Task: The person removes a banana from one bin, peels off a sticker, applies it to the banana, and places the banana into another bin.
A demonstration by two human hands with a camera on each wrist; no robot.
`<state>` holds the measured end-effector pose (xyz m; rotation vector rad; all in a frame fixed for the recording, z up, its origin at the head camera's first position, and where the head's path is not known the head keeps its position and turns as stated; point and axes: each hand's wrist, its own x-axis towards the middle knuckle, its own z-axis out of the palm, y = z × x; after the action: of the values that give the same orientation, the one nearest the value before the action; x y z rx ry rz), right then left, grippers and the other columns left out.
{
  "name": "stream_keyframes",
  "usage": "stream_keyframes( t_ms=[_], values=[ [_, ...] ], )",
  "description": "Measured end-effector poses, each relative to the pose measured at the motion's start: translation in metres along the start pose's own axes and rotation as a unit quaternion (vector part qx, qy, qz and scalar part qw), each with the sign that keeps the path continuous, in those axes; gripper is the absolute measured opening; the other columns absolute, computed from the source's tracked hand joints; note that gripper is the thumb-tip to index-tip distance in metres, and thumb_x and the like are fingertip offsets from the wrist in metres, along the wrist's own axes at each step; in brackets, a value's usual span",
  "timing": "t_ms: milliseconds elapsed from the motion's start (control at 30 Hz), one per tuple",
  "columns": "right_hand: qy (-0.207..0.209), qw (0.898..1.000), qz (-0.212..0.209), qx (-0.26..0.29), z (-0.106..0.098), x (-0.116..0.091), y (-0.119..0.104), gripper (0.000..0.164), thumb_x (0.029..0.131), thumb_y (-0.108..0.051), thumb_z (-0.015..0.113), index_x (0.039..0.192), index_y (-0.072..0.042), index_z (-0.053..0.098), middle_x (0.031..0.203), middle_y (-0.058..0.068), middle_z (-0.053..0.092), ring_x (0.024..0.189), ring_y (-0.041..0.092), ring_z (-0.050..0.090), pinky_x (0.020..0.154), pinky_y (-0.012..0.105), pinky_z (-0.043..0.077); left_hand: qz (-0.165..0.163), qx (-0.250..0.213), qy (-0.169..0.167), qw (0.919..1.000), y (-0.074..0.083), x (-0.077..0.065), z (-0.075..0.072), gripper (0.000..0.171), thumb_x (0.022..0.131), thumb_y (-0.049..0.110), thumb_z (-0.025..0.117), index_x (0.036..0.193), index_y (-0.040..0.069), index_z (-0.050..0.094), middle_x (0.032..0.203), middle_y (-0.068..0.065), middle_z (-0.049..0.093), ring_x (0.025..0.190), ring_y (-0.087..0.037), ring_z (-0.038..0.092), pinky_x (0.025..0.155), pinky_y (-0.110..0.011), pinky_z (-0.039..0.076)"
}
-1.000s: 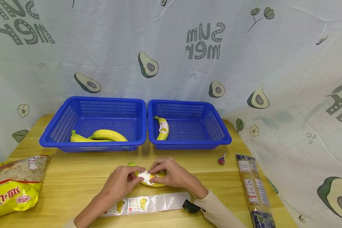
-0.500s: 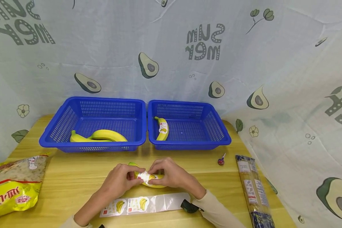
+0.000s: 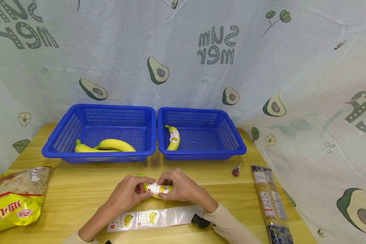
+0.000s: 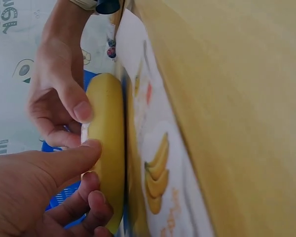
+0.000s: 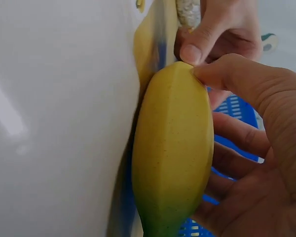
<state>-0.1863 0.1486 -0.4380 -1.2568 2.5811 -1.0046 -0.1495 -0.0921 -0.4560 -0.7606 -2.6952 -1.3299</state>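
Note:
A yellow banana (image 3: 157,196) with a greenish tip lies over the wooden table between both hands. A white sticker (image 3: 153,188) with a printed banana picture sits on its upper side. My left hand (image 3: 125,194) grips the banana near the green tip, thumb at the sticker. From the other side my right hand (image 3: 183,187) holds it, thumb and fingers at the sticker's right part and covering that end. Both wrist views show the banana's bare near side, with the thumbs along its upper edge. In front lies a strip of banana stickers (image 3: 147,218), partly bare backing.
Behind stand two blue baskets: the left basket (image 3: 99,155) holds bananas without visible stickers, the right basket (image 3: 204,157) a stickered banana (image 3: 173,138). A food bag (image 3: 16,200) lies at left. A lollipop (image 3: 236,171) and clear noodle packs (image 3: 269,203) lie at right.
My right hand has shifted slightly left along the banana, now covering more of its right end. More of the sticker's print shows. The left hand stays almost in place.

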Motion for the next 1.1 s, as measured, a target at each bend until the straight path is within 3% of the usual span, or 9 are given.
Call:
stream_keyframes(
  t_ms=[133, 267, 433, 667, 867, 1100],
  values=[
    [-0.009, 1.0, 0.012, 0.009, -0.002, -0.001, -0.001, 0.02, 0.085, -0.01, 0.091, 0.101, -0.006, 0.079, 0.097, 0.001, 0.078, 0.09, 0.0, 0.068, 0.085, 0.022, 0.061, 0.009, 0.011, -0.013, 0.9998, 0.001, -0.002, -0.003, 0.047, 0.087, 0.012, 0.092, 0.131, 0.006, 0.077, 0.069, 0.016, 0.058, 0.059, 0.003, 0.049, 0.053, -0.022, 0.046],
    [-0.019, 0.999, 0.024, 0.025, -0.004, -0.002, 0.0, 0.022, 0.087, -0.011, 0.092, 0.105, -0.006, 0.08, 0.101, 0.001, 0.079, 0.092, 0.001, 0.07, 0.085, 0.022, 0.061, -0.002, 0.06, -0.019, 0.998, 0.003, -0.002, -0.007, 0.056, 0.085, 0.013, 0.093, 0.137, 0.008, 0.073, 0.066, 0.018, 0.055, 0.057, 0.002, 0.048, 0.052, -0.022, 0.043],
    [-0.035, 0.996, 0.041, 0.067, -0.008, -0.004, 0.002, 0.025, 0.089, -0.013, 0.091, 0.11, -0.006, 0.08, 0.105, 0.002, 0.079, 0.091, 0.001, 0.071, 0.079, 0.02, 0.061, -0.012, 0.091, -0.042, 0.9949, 0.005, 0.002, -0.009, 0.046, 0.086, 0.013, 0.093, 0.129, 0.01, 0.077, 0.064, 0.017, 0.052, 0.057, 0.001, 0.047, 0.052, -0.021, 0.042],
    [-0.063, 0.989, 0.044, 0.124, -0.014, -0.003, 0.005, 0.019, 0.098, -0.014, 0.082, 0.113, -0.003, 0.08, 0.103, 0.006, 0.08, 0.087, 0.002, 0.072, 0.077, 0.025, 0.064, 0.032, 0.119, -0.039, 0.9916, 0.007, 0.001, -0.011, 0.042, 0.084, 0.014, 0.094, 0.123, 0.013, 0.078, 0.064, 0.019, 0.048, 0.058, 0.004, 0.044, 0.054, -0.021, 0.04],
    [-0.074, 0.988, 0.05, 0.129, -0.017, -0.006, 0.008, 0.021, 0.102, -0.015, 0.078, 0.118, -0.001, 0.079, 0.106, 0.008, 0.081, 0.092, 0.003, 0.073, 0.082, 0.024, 0.063, 0.066, 0.117, -0.039, 0.9901, 0.011, 0.001, -0.009, 0.04, 0.085, 0.014, 0.093, 0.122, 0.017, 0.078, 0.066, 0.021, 0.047, 0.06, 0.005, 0.043, 0.055, -0.021, 0.04],
    [-0.086, 0.981, 0.062, 0.161, -0.017, -0.008, 0.012, 0.026, 0.099, -0.009, 0.08, 0.121, 0.004, 0.076, 0.104, 0.013, 0.081, 0.091, 0.005, 0.074, 0.082, 0.024, 0.063, 0.071, 0.108, -0.045, 0.9906, 0.011, 0.001, -0.004, 0.042, 0.085, 0.012, 0.093, 0.123, 0.018, 0.077, 0.065, 0.02, 0.048, 0.06, 0.005, 0.043, 0.055, -0.02, 0.04]
  ],
)
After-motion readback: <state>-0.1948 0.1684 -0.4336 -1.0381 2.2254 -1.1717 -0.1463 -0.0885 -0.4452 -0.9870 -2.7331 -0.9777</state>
